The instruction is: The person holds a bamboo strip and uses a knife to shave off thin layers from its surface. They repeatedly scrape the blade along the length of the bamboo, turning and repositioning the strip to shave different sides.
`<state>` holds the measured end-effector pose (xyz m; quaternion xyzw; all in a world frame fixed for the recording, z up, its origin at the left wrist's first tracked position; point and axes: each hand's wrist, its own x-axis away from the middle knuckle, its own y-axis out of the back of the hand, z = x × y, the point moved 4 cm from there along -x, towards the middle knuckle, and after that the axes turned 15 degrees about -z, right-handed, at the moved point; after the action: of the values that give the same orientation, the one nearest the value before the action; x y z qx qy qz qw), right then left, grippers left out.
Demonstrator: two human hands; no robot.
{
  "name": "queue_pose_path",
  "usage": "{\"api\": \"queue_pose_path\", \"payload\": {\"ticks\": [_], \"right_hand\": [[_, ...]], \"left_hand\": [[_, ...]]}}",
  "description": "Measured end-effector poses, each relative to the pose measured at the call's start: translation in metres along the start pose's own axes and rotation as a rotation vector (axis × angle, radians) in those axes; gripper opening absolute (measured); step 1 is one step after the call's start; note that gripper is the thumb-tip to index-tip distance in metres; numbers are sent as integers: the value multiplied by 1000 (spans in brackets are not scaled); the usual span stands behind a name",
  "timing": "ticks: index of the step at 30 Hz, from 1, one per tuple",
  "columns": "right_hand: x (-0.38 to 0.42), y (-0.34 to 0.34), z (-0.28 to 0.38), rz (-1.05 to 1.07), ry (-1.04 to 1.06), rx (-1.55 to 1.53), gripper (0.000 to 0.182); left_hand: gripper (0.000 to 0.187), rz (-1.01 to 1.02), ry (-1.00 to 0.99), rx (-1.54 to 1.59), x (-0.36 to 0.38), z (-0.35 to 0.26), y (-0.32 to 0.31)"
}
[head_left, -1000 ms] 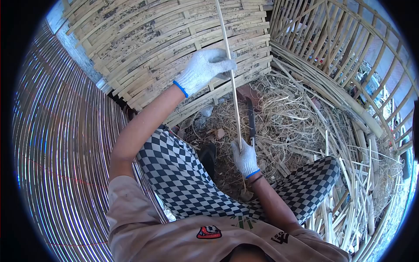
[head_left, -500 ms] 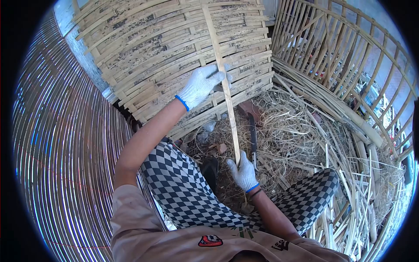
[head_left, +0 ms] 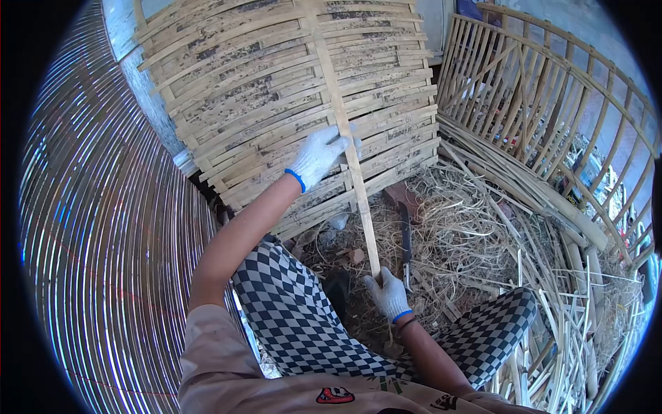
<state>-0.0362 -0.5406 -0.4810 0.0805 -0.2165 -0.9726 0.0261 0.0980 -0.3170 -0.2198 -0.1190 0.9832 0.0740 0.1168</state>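
head camera, looking steeply down, close

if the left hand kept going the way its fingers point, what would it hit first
The left hand grips the bamboo strip, fingers pointing up and right. Past the strip, it would probably meet the woven bamboo panel right behind; depth is hard to judge, but they look close.

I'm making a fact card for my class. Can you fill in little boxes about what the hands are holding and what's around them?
Left hand: left hand, white glove, grips the bamboo strip partway up
Right hand: right hand, white glove, grips the strip's lower end
Strip: long, flat, tilted, in front of the woven bamboo panel
Ground: knife lying on bamboo shavings
Right side: open bamboo frame
Clothes: checkered trousers
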Motion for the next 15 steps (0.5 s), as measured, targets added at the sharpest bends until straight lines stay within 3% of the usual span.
{"api": "queue_pose_path", "payload": {"ticks": [11, 15], "right_hand": [[-3, -11, -26, 58, -56, 41, 35], [-3, -14, -29, 92, -72, 62, 36]], "left_hand": [[26, -127, -101, -63, 2, -12, 6], [29, -182, -343, -290, -8, -22, 21]]}}
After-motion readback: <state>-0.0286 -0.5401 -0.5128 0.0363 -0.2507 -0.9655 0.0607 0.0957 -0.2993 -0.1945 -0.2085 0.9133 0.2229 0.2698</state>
